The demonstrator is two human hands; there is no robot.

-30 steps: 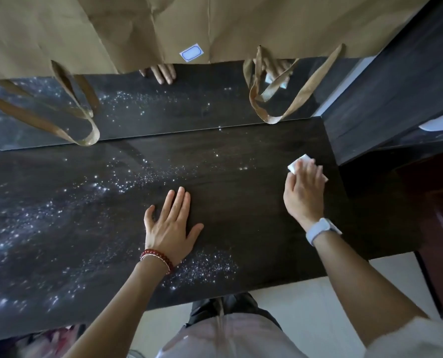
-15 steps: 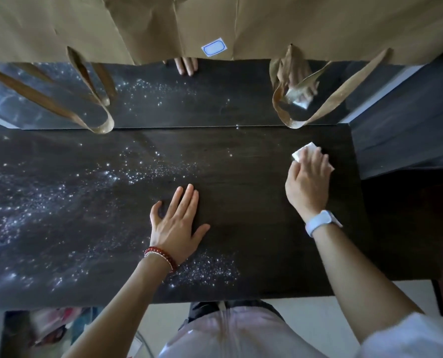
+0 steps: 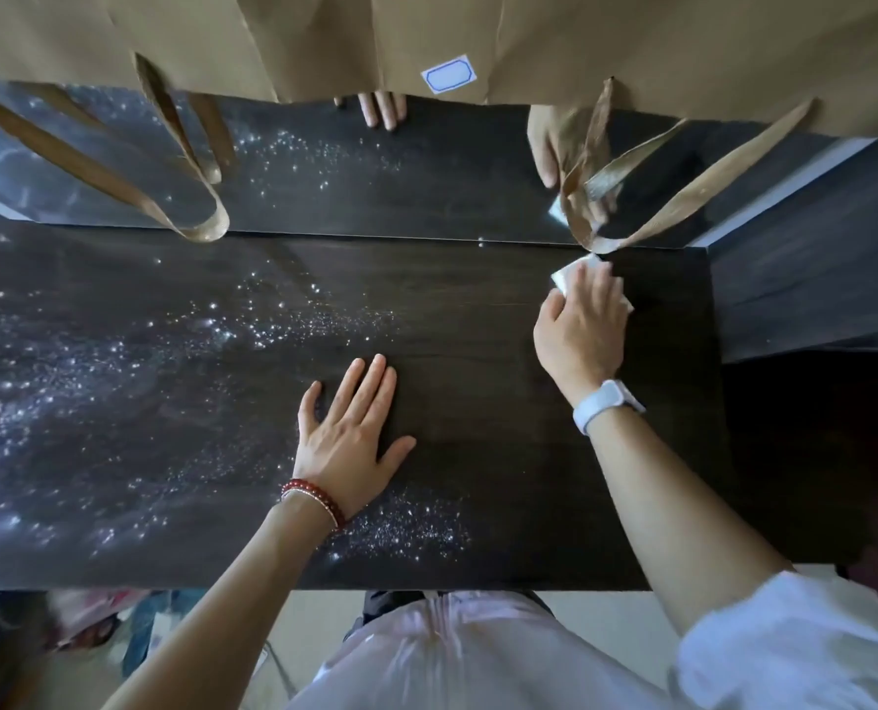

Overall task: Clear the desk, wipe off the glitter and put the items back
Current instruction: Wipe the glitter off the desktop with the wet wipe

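Note:
The dark wooden desk (image 3: 503,351) is strewn with silver glitter (image 3: 119,381) across its left half and a patch near the front edge (image 3: 406,530). My left hand (image 3: 347,435) lies flat on the desk's middle, fingers straight. My right hand (image 3: 583,325) presses a white wipe (image 3: 567,274) onto the desk at the far right corner, fingers on top of it. Most of the wipe is hidden under the fingers.
A mirror (image 3: 426,187) stands along the desk's back edge and reflects both hands and the glitter. Brown paper bags (image 3: 631,43) hang over its top, their handles (image 3: 191,217) dangling to the desk's back edge. A dark cabinet (image 3: 811,279) adjoins the right side.
My right hand has slid the wipe away from me towards the back right corner. My left hand stays flat in the same spot.

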